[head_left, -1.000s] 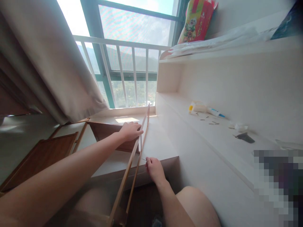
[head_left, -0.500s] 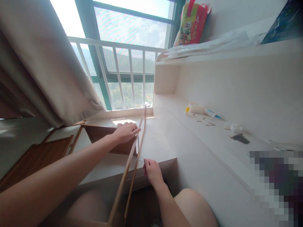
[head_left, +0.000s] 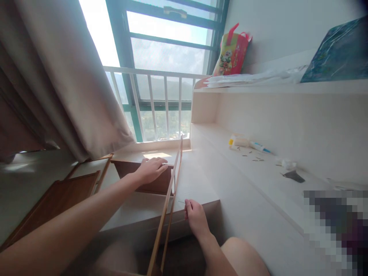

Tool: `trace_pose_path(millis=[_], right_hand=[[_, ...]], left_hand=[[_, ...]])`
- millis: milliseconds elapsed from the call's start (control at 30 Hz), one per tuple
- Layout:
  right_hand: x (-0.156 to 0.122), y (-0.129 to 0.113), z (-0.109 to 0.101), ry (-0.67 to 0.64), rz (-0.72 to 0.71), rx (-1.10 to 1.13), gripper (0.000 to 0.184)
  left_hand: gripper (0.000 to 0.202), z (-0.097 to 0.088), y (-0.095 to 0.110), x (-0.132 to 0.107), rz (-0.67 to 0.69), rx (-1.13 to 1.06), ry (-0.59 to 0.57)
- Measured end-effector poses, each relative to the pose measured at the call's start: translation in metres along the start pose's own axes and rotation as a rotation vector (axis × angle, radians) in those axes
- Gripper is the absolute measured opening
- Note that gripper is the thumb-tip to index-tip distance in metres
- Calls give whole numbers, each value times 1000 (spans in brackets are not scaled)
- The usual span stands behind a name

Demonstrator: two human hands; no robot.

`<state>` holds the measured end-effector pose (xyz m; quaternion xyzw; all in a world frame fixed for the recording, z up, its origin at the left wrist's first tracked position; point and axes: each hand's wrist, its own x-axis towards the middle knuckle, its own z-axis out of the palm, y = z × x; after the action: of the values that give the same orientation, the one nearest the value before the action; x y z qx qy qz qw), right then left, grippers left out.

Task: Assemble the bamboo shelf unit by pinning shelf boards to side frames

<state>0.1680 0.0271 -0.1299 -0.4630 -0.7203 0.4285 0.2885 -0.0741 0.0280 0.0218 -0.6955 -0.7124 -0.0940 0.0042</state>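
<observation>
My left hand (head_left: 152, 170) is open, its fingers stretched over a brown wooden panel (head_left: 156, 184) and just left of a narrow wooden frame (head_left: 166, 209). That frame stands on edge, with two long light-brown rails running from near my legs towards the window. On its right side, my right hand (head_left: 196, 216) is closed around a thin metal rod (head_left: 181, 202); most of the rod is hidden in the fingers. The rod's tip points left at the frame, with a small gap between them.
A white shelf (head_left: 258, 172) on the right carries small screws (head_left: 257, 159), a yellow-capped bottle (head_left: 238, 141) and a dark grey piece (head_left: 293, 176). A red bag (head_left: 232, 53) stands on the upper shelf. Curtain (head_left: 74, 84) and white railing (head_left: 158, 73) lie ahead.
My left hand has come off the frame's rail to its left. My right hand has drawn the rod away from the frame, to the right. The camera view has tilted up.
</observation>
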Motion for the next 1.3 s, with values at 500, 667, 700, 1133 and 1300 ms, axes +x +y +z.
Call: trace_pose_path(millis=[500, 667, 700, 1133, 1300], right_hand=[[34, -106, -255, 549, 155, -854, 37], [64, -77, -294, 424, 404, -931, 31], [66, -72, -295, 419, 419, -927, 31], [102, -64, -288, 468, 216, -994, 33], [125, -57, -283, 439, 100, -1020, 28]], left_hand=[[42, 16, 27, 37, 52, 38, -97], [42, 10, 26, 44, 36, 12, -141], [42, 10, 26, 45, 33, 11, -142], [47, 16, 26, 49, 16, 48, -160], [45, 15, 29, 46, 12, 64, -140]])
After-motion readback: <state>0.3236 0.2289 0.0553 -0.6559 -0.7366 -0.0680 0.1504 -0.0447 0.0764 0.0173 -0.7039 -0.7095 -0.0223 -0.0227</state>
